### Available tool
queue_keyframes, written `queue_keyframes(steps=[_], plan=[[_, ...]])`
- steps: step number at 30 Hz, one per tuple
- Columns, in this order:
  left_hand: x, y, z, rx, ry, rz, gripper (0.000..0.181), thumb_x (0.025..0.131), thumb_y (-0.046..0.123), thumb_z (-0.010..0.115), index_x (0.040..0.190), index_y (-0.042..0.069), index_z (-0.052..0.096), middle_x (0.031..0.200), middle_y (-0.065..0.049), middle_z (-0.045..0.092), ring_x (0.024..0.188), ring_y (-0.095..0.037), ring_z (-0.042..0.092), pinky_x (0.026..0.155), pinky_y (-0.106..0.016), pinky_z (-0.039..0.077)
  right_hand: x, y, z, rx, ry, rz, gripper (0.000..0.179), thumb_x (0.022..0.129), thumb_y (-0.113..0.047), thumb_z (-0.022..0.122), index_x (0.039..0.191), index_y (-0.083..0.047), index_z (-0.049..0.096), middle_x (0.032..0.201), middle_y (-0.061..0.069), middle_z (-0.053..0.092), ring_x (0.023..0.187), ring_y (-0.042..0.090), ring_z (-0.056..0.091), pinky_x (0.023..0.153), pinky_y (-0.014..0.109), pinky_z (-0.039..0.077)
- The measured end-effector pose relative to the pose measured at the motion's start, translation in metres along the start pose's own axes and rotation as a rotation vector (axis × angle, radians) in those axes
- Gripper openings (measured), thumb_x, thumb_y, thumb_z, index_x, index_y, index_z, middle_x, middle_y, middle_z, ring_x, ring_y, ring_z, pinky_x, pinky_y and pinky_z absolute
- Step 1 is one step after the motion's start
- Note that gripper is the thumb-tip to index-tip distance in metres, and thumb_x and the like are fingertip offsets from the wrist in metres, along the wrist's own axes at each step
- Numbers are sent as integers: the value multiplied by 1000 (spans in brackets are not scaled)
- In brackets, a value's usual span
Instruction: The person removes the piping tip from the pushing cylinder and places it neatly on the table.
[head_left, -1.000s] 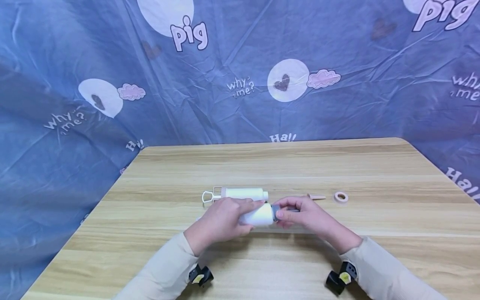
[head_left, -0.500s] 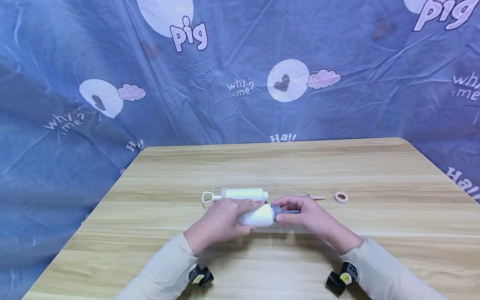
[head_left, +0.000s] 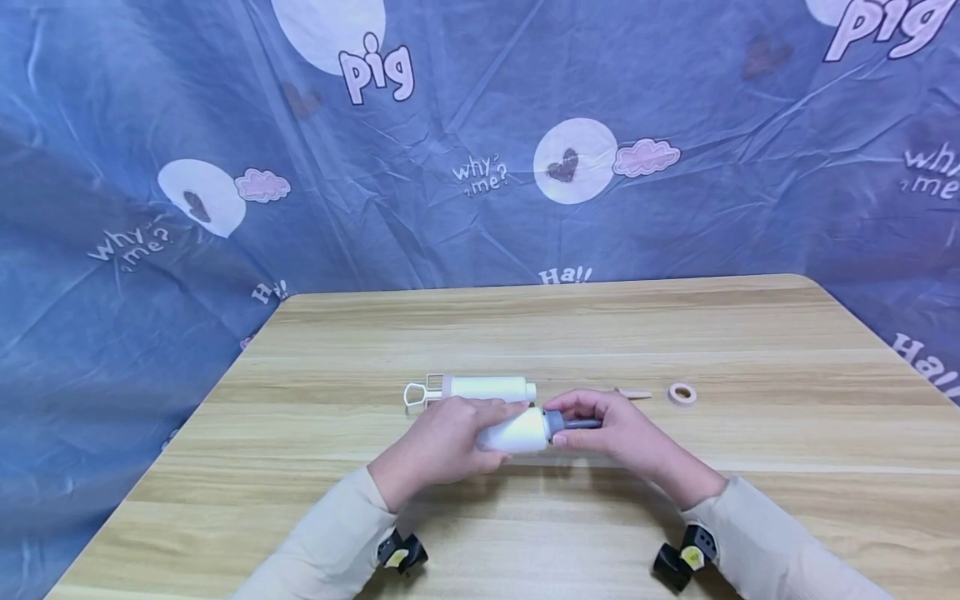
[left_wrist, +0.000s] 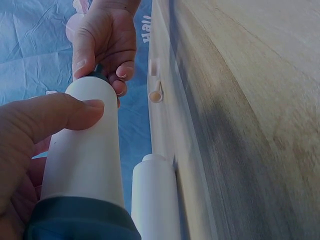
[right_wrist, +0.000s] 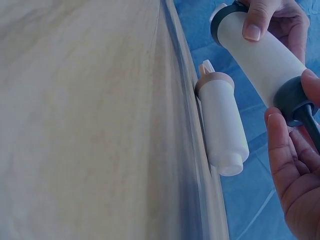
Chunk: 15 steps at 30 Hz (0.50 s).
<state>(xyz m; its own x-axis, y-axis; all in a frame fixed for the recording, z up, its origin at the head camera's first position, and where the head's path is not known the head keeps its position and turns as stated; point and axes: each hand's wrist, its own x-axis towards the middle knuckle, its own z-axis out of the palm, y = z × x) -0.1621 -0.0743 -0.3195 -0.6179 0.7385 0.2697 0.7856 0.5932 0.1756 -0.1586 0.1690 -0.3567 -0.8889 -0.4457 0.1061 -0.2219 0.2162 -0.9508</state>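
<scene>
My left hand point(head_left: 450, 437) grips a white icing syringe barrel point(left_wrist: 87, 155) from above, thumb along its side. A dark grey-blue collar point(left_wrist: 82, 220) rings the barrel's rear end. At the front end is a grey-blue nozzle cap point(right_wrist: 291, 97) with a long thin spout point(head_left: 583, 423) pointing right. The fingers and thumb of my right hand point(head_left: 611, 425) pinch this cap. In the head view, the left hand hides the rear of the syringe.
Behind my hands a second white syringe point(head_left: 487, 388) with a pinkish collar and ring handle lies on the wooden table point(head_left: 300, 517). Right of it lie a small pinkish cone nozzle point(head_left: 637, 394) and a pale ring point(head_left: 682, 394). A blue printed cloth point(head_left: 420, 225) hangs behind.
My right fingers have shifted around the nozzle cap, and more of the cap and spout shows. The left hand and barrel stay in place.
</scene>
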Motion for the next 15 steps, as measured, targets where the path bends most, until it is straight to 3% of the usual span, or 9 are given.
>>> queue_keyframes(steps=[15], plan=[[-1, -1, 0, -24, 1, 7, 58, 73, 27, 76, 126, 13, 58, 117, -4, 65, 96, -18, 65, 77, -29, 52, 0, 1, 2, 2, 9, -12, 40, 78, -12, 72, 113, 3, 58, 104, 19, 64, 93, 16, 62, 81, 26, 51]])
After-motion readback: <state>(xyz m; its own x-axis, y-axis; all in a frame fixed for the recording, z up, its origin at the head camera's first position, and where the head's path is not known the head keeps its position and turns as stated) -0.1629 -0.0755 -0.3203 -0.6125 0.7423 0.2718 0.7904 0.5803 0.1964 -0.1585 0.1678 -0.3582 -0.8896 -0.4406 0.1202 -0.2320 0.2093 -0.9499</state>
